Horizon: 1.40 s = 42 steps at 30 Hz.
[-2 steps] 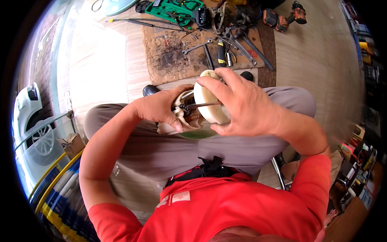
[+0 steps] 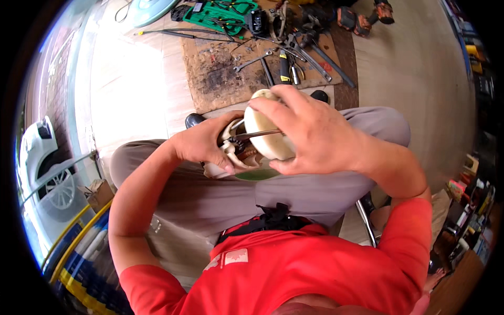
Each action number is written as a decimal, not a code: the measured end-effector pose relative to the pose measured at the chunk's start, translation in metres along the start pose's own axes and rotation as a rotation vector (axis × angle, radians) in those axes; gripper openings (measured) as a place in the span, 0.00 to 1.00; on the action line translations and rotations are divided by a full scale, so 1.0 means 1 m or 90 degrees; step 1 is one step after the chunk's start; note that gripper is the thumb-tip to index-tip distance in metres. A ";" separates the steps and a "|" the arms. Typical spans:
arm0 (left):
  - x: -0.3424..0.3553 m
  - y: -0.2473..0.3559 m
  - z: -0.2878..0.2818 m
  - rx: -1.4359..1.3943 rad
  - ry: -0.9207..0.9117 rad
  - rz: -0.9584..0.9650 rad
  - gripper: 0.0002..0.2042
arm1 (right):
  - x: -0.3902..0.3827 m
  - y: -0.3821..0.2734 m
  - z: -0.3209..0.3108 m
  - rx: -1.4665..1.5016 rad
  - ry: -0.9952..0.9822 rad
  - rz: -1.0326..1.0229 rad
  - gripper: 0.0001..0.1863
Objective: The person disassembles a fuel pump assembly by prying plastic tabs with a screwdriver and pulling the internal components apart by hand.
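Above my lap, my left hand (image 2: 202, 142) grips an open cream plastic housing (image 2: 227, 149) with dark and copper-coloured parts inside. My right hand (image 2: 323, 135) is closed around a round cream plastic cover (image 2: 264, 123), fingers over its top and thumb below. The cover is tilted, its near edge close to the housing's opening. A thin dark metal rod (image 2: 257, 135) runs from the housing across the cover's face toward my right hand. Its far end is hidden there. My left fingers are mostly hidden behind the housing, with the thumb in front.
Beyond my feet lies a stained cardboard sheet (image 2: 210, 81) with a wrench (image 2: 253, 61), pliers, a yellow-and-black handled tool (image 2: 284, 67) and a green tool case (image 2: 210, 21). Cordless power tools (image 2: 354, 21) rest at the far right. A blue-and-yellow rack (image 2: 84, 247) stands at my left.
The cover and the housing have shifted slightly left together, both still held. The view has also moved a little, so the mat and tools sit higher in it.
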<state>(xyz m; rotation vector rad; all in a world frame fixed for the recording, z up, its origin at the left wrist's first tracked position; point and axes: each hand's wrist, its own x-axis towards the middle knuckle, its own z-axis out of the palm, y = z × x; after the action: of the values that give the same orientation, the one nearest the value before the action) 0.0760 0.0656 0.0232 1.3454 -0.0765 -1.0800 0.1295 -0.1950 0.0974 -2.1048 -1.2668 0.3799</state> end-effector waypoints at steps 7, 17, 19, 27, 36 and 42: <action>-0.017 0.001 0.004 -0.020 0.084 0.091 0.66 | -0.009 0.003 -0.016 -0.031 0.020 -0.011 0.45; -0.018 0.006 0.001 0.033 0.032 0.098 0.67 | -0.012 0.007 -0.028 0.011 0.058 -0.049 0.45; -0.020 0.008 0.010 0.071 0.082 0.113 0.70 | -0.010 0.002 -0.022 -0.024 0.058 -0.031 0.44; -0.011 -0.005 0.015 0.224 0.226 0.118 0.68 | -0.001 0.002 -0.008 -0.108 0.038 -0.023 0.46; -0.002 0.000 0.022 0.499 0.358 0.093 0.68 | 0.009 0.004 -0.004 -0.117 0.090 0.037 0.37; 0.005 0.002 0.028 0.551 0.427 0.105 0.66 | 0.011 0.005 -0.001 -0.065 0.093 0.078 0.44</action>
<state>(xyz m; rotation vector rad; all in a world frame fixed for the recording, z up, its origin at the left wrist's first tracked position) 0.0623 0.0415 0.0305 2.3727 -0.1637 -0.3895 0.1384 -0.1877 0.0961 -2.2589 -1.0972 0.2135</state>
